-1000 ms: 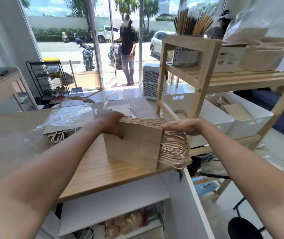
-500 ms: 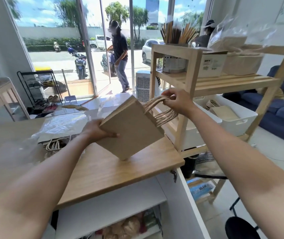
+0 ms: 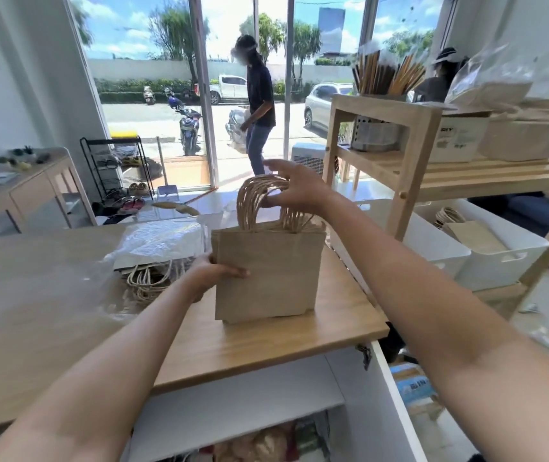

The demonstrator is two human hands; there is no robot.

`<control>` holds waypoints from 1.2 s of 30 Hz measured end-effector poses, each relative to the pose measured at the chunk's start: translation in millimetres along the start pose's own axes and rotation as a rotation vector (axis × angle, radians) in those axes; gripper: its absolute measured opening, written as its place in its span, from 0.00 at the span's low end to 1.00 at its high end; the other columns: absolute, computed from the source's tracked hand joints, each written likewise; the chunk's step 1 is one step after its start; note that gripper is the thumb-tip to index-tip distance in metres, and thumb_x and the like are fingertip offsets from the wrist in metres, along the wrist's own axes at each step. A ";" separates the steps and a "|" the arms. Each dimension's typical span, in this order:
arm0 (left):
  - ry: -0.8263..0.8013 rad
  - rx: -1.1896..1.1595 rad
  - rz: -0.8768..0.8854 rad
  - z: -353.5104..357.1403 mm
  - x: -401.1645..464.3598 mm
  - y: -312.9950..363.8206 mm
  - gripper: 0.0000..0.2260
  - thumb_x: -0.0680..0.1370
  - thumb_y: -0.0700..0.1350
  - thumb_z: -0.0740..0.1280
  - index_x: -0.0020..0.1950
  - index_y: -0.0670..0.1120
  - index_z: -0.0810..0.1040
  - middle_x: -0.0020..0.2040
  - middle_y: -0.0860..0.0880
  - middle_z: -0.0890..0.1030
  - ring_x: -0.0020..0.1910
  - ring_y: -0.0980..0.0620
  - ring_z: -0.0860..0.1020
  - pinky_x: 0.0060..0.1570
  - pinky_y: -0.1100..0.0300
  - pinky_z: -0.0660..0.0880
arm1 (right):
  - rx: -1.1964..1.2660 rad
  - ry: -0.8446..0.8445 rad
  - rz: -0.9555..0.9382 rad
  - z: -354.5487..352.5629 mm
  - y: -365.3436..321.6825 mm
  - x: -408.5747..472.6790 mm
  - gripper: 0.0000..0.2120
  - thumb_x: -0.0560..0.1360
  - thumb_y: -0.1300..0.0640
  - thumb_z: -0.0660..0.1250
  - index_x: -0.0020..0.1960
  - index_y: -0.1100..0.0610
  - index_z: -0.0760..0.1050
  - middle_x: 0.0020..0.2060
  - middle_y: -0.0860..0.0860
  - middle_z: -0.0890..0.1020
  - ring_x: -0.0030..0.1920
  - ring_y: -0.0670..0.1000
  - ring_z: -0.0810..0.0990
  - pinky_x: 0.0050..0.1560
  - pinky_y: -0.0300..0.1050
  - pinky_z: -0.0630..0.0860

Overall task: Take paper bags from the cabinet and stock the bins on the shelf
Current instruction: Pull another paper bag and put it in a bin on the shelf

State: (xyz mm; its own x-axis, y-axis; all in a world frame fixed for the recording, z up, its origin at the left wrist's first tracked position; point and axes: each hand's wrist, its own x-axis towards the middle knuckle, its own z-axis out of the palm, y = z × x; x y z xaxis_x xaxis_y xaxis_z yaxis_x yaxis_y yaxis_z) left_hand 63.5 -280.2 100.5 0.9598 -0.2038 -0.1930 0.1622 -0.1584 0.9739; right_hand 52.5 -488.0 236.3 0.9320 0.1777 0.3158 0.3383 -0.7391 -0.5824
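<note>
A stack of flat brown paper bags (image 3: pixel 271 275) stands upright on the wooden countertop (image 3: pixel 253 345), twisted-paper handles up. My left hand (image 3: pixel 214 273) grips the stack's left edge. My right hand (image 3: pixel 295 190) holds the bunch of handles at the top. To the right, a wooden shelf (image 3: pixel 466 181) carries two white bins: the nearer bin (image 3: pixel 433 248) shows no contents from here, the farther bin (image 3: pixel 513 258) has brown bags in it.
A plastic-wrapped pack of more bags (image 3: pixel 159 248) lies on the counter left of the stack. Below the counter the cabinet door (image 3: pixel 396 405) hangs open. A person (image 3: pixel 258 108) stands in the doorway. A metal holder (image 3: pixel 376 135) and boxes sit on the shelf's top level.
The bag stack went from lying tilted on the counter to standing upright. My right hand shifted from the side to the handles on top, and my left hand now steadies the left edge.
</note>
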 end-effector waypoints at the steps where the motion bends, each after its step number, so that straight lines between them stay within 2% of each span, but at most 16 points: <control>1: -0.001 0.000 -0.005 0.2 -0.4 -0.1 0.29 0.59 0.36 0.80 0.58 0.42 0.77 0.53 0.46 0.82 0.52 0.48 0.80 0.55 0.53 0.77 | 0.109 -0.073 0.009 -4.7 5.2 -4.6 0.44 0.67 0.51 0.78 0.76 0.50 0.60 0.75 0.51 0.63 0.74 0.52 0.63 0.73 0.44 0.60; 3: -0.003 -0.003 -0.009 -0.9 -2.4 -2.8 0.30 0.57 0.36 0.81 0.58 0.41 0.76 0.53 0.45 0.82 0.53 0.47 0.79 0.57 0.51 0.76 | 0.368 -0.133 0.070 -10.4 23.4 -18.6 0.50 0.67 0.47 0.76 0.79 0.46 0.49 0.79 0.49 0.52 0.77 0.50 0.53 0.74 0.47 0.53; 6: -0.040 -0.024 0.003 -2.1 -2.2 -7.1 0.36 0.48 0.40 0.80 0.55 0.40 0.79 0.54 0.43 0.82 0.55 0.44 0.80 0.58 0.48 0.77 | 0.669 0.001 0.259 10.1 59.6 -39.0 0.47 0.69 0.31 0.64 0.79 0.45 0.45 0.79 0.46 0.49 0.78 0.48 0.49 0.76 0.53 0.47; 8: -0.072 -0.033 0.025 1.1 -4.2 -7.9 0.33 0.47 0.41 0.78 0.52 0.41 0.80 0.54 0.41 0.82 0.55 0.43 0.79 0.58 0.47 0.76 | 0.866 0.071 0.405 36.2 82.9 -46.2 0.48 0.65 0.22 0.55 0.78 0.44 0.50 0.77 0.46 0.59 0.77 0.49 0.58 0.77 0.54 0.52; 10: -0.093 -0.053 0.039 5.6 -4.8 -10.0 0.30 0.46 0.40 0.76 0.48 0.43 0.80 0.52 0.41 0.82 0.53 0.43 0.79 0.58 0.47 0.76 | 1.093 0.038 0.466 61.3 101.7 -47.2 0.48 0.64 0.20 0.51 0.77 0.46 0.59 0.68 0.51 0.75 0.68 0.52 0.74 0.70 0.55 0.68; 12: -0.083 -0.092 0.055 8.2 -3.5 -13.2 0.27 0.46 0.38 0.74 0.45 0.44 0.79 0.48 0.43 0.82 0.50 0.44 0.79 0.55 0.48 0.77 | 1.201 0.036 0.483 73.3 108.8 -46.1 0.49 0.62 0.18 0.51 0.75 0.45 0.63 0.64 0.53 0.79 0.64 0.54 0.78 0.63 0.55 0.75; 16: -0.049 -0.130 0.054 3.6 0.3 -14.0 0.23 0.50 0.32 0.73 0.43 0.44 0.79 0.44 0.46 0.82 0.45 0.48 0.79 0.46 0.55 0.78 | 1.217 -0.048 0.393 73.8 99.2 -53.3 0.48 0.66 0.20 0.45 0.70 0.52 0.73 0.64 0.55 0.79 0.66 0.54 0.77 0.65 0.54 0.73; 17: -0.047 -0.135 0.050 2.2 1.3 -14.6 0.23 0.50 0.32 0.73 0.44 0.44 0.79 0.44 0.46 0.82 0.45 0.48 0.79 0.46 0.55 0.78 | 1.209 -0.054 0.350 73.0 98.8 -57.4 0.46 0.67 0.22 0.48 0.71 0.52 0.72 0.65 0.55 0.78 0.67 0.53 0.76 0.67 0.53 0.71; 20: -0.061 -0.129 0.035 -1.0 4.8 -15.6 0.28 0.46 0.36 0.75 0.46 0.43 0.80 0.46 0.45 0.83 0.46 0.48 0.80 0.50 0.54 0.78 | 1.097 -0.135 0.315 74.1 105.7 -74.3 0.40 0.62 0.27 0.68 0.69 0.46 0.71 0.65 0.48 0.78 0.66 0.48 0.75 0.65 0.44 0.71; 22: -0.060 -0.127 0.024 -1.8 8.5 -15.4 0.28 0.46 0.37 0.75 0.46 0.43 0.80 0.46 0.45 0.83 0.47 0.47 0.80 0.51 0.53 0.78 | 0.942 -0.232 0.333 74.8 113.1 -83.7 0.29 0.66 0.42 0.75 0.65 0.44 0.71 0.62 0.44 0.79 0.64 0.45 0.76 0.64 0.40 0.70; 24: -0.065 -0.124 0.018 -1.4 9.8 -13.9 0.26 0.50 0.34 0.75 0.47 0.42 0.80 0.47 0.44 0.82 0.50 0.45 0.79 0.51 0.53 0.78 | 0.746 -0.282 0.364 78.2 119.1 -88.1 0.32 0.68 0.60 0.73 0.70 0.51 0.67 0.63 0.49 0.77 0.66 0.50 0.74 0.66 0.45 0.70; 25: -0.073 -0.117 0.012 -1.7 10.4 -14.2 0.27 0.51 0.33 0.76 0.49 0.41 0.79 0.49 0.43 0.82 0.51 0.44 0.79 0.52 0.52 0.78 | 0.651 -0.281 0.386 81.3 120.4 -88.4 0.34 0.70 0.64 0.71 0.73 0.53 0.63 0.65 0.52 0.75 0.68 0.53 0.72 0.68 0.48 0.70; 27: -0.097 -0.071 0.006 -5.2 11.5 -16.5 0.26 0.56 0.32 0.78 0.52 0.42 0.79 0.51 0.44 0.82 0.53 0.45 0.79 0.53 0.54 0.77 | 0.554 -0.225 0.403 88.5 120.6 -88.6 0.31 0.75 0.65 0.66 0.75 0.53 0.60 0.67 0.52 0.72 0.69 0.53 0.70 0.68 0.48 0.69; 30: -0.099 0.082 0.051 -11.7 6.7 -17.7 0.18 0.64 0.35 0.78 0.49 0.48 0.78 0.48 0.51 0.82 0.50 0.53 0.79 0.53 0.57 0.76 | 0.509 -0.109 0.409 94.3 116.2 -92.9 0.23 0.78 0.63 0.65 0.71 0.54 0.66 0.62 0.49 0.76 0.64 0.50 0.73 0.63 0.43 0.71; 34: -0.049 0.199 0.126 -5.8 3.6 -10.5 0.20 0.63 0.37 0.79 0.51 0.46 0.79 0.45 0.54 0.80 0.47 0.55 0.78 0.50 0.61 0.75 | 0.474 -0.012 0.377 89.4 112.0 -107.2 0.20 0.77 0.64 0.66 0.63 0.45 0.69 0.56 0.46 0.78 0.59 0.48 0.76 0.64 0.45 0.72; 36: -0.081 0.248 0.166 7.8 6.8 -4.2 0.19 0.62 0.39 0.80 0.50 0.46 0.80 0.45 0.53 0.81 0.49 0.53 0.79 0.51 0.60 0.75 | 0.447 0.060 0.391 79.1 113.7 -120.7 0.19 0.77 0.65 0.66 0.61 0.45 0.69 0.55 0.46 0.79 0.58 0.48 0.76 0.65 0.47 0.73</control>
State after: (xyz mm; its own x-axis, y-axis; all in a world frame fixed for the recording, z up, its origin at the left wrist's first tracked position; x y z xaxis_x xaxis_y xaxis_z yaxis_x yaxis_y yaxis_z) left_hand 67.6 -288.4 94.2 0.9456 -0.3210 -0.0520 -0.0657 -0.3452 0.9362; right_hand -11.3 -542.2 72.7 0.9939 -0.0990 0.0485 0.0054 -0.3950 -0.9187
